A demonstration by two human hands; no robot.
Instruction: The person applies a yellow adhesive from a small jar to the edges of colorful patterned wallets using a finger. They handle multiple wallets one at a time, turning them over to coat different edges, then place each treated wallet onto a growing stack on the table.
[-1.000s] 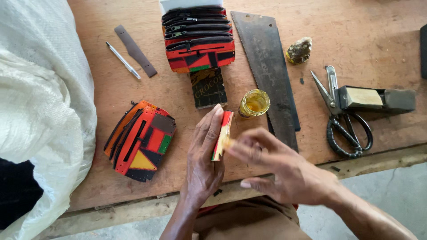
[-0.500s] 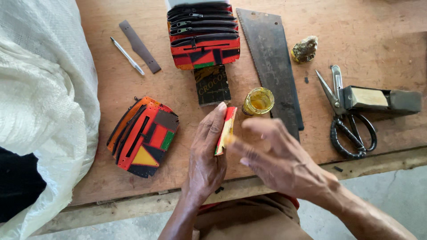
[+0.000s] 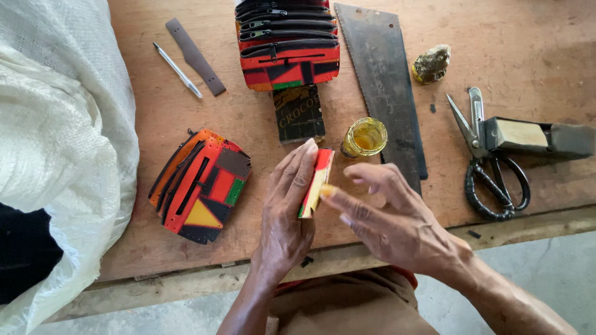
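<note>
My left hand holds a small red, yellow and green patchwork piece on edge above the wooden workbench. My right hand has its fingers spread, and its index fingertip, smeared yellow, touches the edge of the piece. A small open jar of yellow glue stands just beyond the piece. A pile of finished colourful pouches lies left of my left hand. A second row of zipped pouches stands at the far edge.
A saw blade lies beside the jar. Black-handled scissors and a dark box-shaped tool lie at the right. A dark card, a grey strip, a thin metal tool and a white woven sack are also about.
My right hand has drawn back from the jar towards the piece, and its fingertip now touches the piece's edge. My left hand keeps the piece in the same place.
</note>
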